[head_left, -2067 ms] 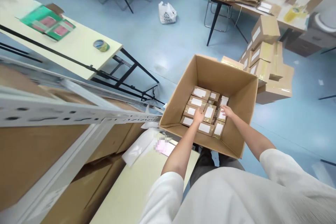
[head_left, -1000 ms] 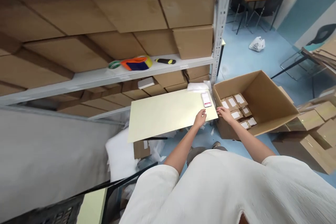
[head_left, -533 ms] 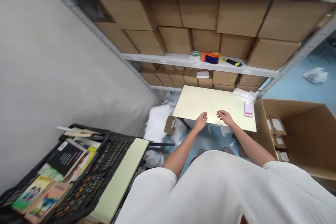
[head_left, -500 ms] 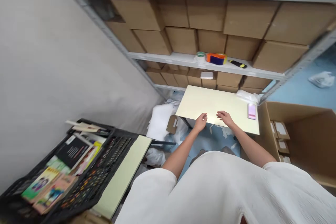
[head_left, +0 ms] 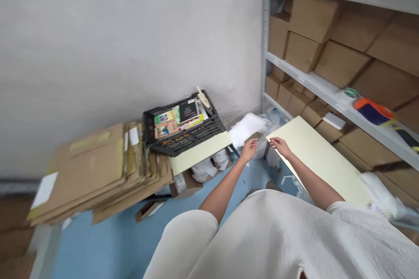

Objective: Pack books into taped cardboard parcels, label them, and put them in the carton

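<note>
My left hand (head_left: 249, 150) is held out in front of me with its fingers loosely bent and apart, and nothing is in it. It hovers above the floor, close to white packing sheets (head_left: 248, 127) lying by the wall. Beside it my right hand (head_left: 280, 146) is also empty, fingers spread a little. That hand is over the near left corner of a pale yellow table (head_left: 317, 152); whether it touches the top I cannot tell. A black plastic crate (head_left: 183, 139) with several books (head_left: 189, 111) in it stands on another pale table (head_left: 203, 152) to the left.
Flattened cardboard boxes (head_left: 88, 157) are stacked at the left. On the right, a grey metal shelf (head_left: 321, 83) holds several brown cartons (head_left: 312, 15), a tape dispenser (head_left: 373, 110) and a tape roll (head_left: 351, 92). Crumpled plastic (head_left: 203, 170) sits in a box under the crate's table.
My view has swung to the left, bringing the crate and flattened cardboard toward the middle. My hands keep the same pose, now near the table's left corner instead of its front edge.
</note>
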Demonstrator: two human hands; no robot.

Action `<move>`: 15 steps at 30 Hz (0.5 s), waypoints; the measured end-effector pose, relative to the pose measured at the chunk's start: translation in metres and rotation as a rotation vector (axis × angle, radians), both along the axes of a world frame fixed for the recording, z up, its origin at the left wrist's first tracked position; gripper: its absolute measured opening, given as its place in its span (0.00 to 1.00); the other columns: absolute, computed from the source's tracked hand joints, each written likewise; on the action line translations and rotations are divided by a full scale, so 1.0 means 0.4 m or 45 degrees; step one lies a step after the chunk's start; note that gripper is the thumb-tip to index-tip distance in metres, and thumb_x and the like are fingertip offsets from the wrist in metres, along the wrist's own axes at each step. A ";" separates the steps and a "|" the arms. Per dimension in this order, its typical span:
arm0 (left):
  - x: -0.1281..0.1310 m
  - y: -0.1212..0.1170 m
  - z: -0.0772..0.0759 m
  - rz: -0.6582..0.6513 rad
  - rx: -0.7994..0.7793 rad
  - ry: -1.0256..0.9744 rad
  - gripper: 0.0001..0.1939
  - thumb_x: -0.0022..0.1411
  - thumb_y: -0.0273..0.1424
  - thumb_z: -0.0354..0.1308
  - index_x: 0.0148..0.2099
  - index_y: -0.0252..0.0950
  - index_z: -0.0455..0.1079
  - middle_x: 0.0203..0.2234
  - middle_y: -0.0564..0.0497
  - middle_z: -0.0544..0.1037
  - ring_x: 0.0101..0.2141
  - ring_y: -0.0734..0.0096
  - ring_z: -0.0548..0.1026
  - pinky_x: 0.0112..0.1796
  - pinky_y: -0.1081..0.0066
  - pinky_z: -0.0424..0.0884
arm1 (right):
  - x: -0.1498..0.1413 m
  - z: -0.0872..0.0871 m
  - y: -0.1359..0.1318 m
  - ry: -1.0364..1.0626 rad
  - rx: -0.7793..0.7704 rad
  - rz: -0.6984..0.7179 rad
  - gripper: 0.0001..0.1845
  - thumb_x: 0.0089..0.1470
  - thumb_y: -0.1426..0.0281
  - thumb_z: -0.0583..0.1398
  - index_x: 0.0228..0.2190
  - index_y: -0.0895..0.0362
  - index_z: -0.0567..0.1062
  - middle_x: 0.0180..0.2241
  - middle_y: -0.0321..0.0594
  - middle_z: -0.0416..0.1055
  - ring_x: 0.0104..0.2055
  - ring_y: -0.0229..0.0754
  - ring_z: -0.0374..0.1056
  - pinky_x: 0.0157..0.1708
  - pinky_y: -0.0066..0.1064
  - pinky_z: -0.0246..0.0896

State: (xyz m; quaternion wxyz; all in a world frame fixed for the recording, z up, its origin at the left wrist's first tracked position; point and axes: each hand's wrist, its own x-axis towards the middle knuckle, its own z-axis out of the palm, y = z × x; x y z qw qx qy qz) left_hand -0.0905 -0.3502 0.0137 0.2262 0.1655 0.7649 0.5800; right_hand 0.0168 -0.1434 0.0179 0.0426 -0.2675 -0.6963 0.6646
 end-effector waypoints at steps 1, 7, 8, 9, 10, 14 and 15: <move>-0.014 -0.028 0.003 0.069 -0.003 -0.002 0.13 0.69 0.27 0.62 0.55 0.36 0.78 0.51 0.41 0.85 0.55 0.60 0.83 0.62 0.53 0.75 | -0.045 0.000 -0.014 0.003 0.003 0.067 0.23 0.54 0.48 0.67 0.43 0.52 0.81 0.44 0.46 0.84 0.44 0.49 0.80 0.46 0.42 0.73; -0.055 -0.211 0.021 0.438 -0.022 0.008 0.16 0.69 0.25 0.59 0.57 0.36 0.78 0.52 0.41 0.85 0.53 0.62 0.83 0.61 0.57 0.76 | -0.253 0.007 -0.154 0.025 0.002 0.430 0.20 0.56 0.52 0.67 0.42 0.53 0.82 0.44 0.46 0.84 0.45 0.50 0.80 0.49 0.44 0.75; -0.057 -0.241 0.023 0.481 -0.027 0.011 0.17 0.68 0.24 0.59 0.57 0.36 0.78 0.52 0.41 0.85 0.53 0.62 0.83 0.60 0.57 0.77 | -0.277 0.008 -0.184 0.035 0.005 0.475 0.19 0.57 0.52 0.67 0.42 0.53 0.83 0.44 0.46 0.84 0.45 0.50 0.80 0.50 0.44 0.75; -0.061 -0.271 0.025 0.519 -0.031 0.017 0.17 0.68 0.24 0.59 0.57 0.36 0.78 0.52 0.41 0.85 0.54 0.62 0.83 0.60 0.57 0.77 | -0.299 0.010 -0.216 0.046 0.007 0.520 0.19 0.57 0.53 0.67 0.42 0.53 0.83 0.43 0.46 0.84 0.45 0.50 0.80 0.51 0.44 0.75; -0.065 -0.300 0.026 0.556 -0.034 0.026 0.17 0.68 0.24 0.59 0.57 0.36 0.79 0.52 0.41 0.85 0.54 0.62 0.83 0.60 0.58 0.77 | -0.319 0.012 -0.248 0.059 0.009 0.565 0.18 0.57 0.53 0.67 0.41 0.53 0.83 0.43 0.46 0.84 0.45 0.49 0.80 0.51 0.44 0.75; -0.103 -0.416 0.030 0.682 -0.037 0.064 0.17 0.68 0.22 0.57 0.56 0.37 0.78 0.52 0.42 0.85 0.54 0.64 0.83 0.61 0.59 0.76 | -0.403 0.022 -0.375 0.089 0.030 0.726 0.17 0.57 0.56 0.66 0.42 0.52 0.83 0.43 0.44 0.84 0.44 0.47 0.79 0.51 0.42 0.75; -0.119 -0.446 0.031 0.700 -0.036 0.074 0.17 0.69 0.22 0.56 0.56 0.37 0.78 0.52 0.42 0.85 0.54 0.65 0.83 0.61 0.60 0.76 | -0.426 0.024 -0.406 0.088 0.040 0.751 0.16 0.57 0.56 0.66 0.43 0.52 0.83 0.43 0.43 0.84 0.44 0.47 0.79 0.51 0.42 0.74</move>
